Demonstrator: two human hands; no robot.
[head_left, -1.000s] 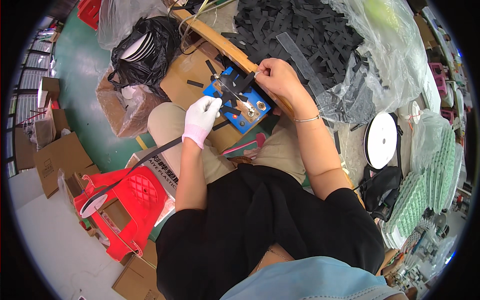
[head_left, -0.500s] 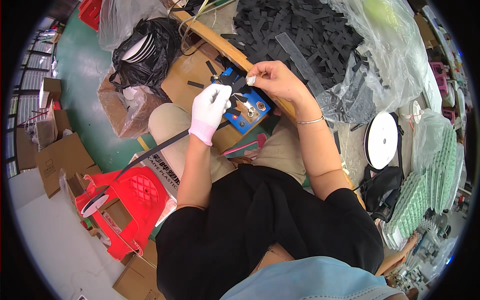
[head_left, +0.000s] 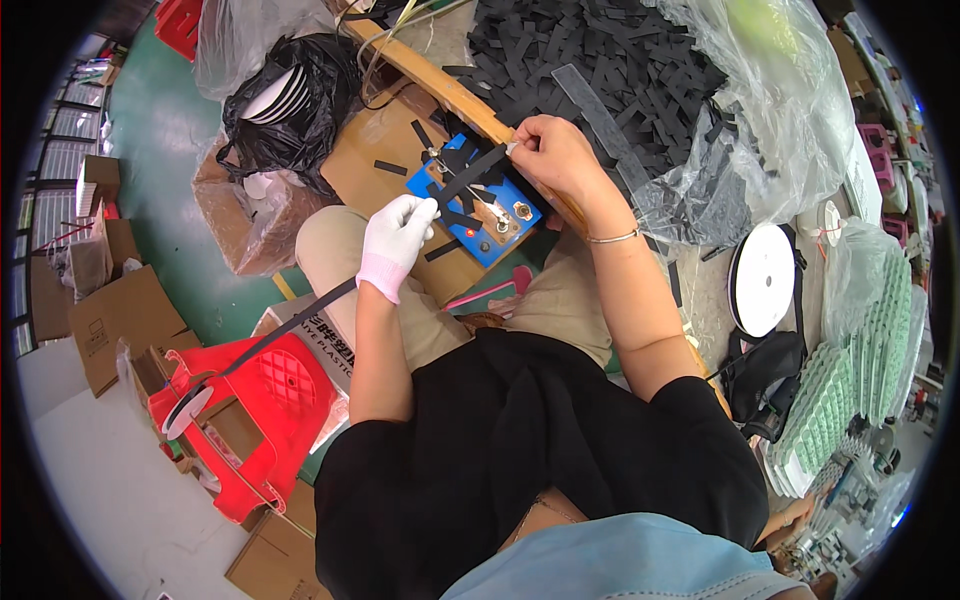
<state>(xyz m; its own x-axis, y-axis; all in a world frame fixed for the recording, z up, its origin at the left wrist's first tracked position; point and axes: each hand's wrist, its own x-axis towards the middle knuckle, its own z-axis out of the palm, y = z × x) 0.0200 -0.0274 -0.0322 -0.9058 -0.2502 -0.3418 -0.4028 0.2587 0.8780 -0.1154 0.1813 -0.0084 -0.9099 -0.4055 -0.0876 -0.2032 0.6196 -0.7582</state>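
A black ribbon (head_left: 473,176) is stretched between my two hands, above a small blue machine (head_left: 518,228) with metal fittings and a red light. My left hand (head_left: 398,235), in a white glove with a pink cuff, pinches the ribbon at the machine's near left side. Bare, with a bangle at the wrist, my right hand (head_left: 555,155) grips the ribbon's far end, and a small white bit shows at its fingertips. Behind my left hand the ribbon runs down to a spool (head_left: 188,412) mounted on an overturned red plastic stool (head_left: 290,385). Several cut black pieces lie around the machine.
A heap of cut black strips (head_left: 590,75) lies beyond a wooden edge (head_left: 440,85), beside clear plastic sheeting (head_left: 790,110). On the right is a large white reel (head_left: 762,280). Cardboard (head_left: 370,150) lies under the machine; a black bag (head_left: 285,110) stands left.
My hands have moved apart: the left back toward me and to the left, the right slightly away to the right. A straight length of ribbon now spans between them.
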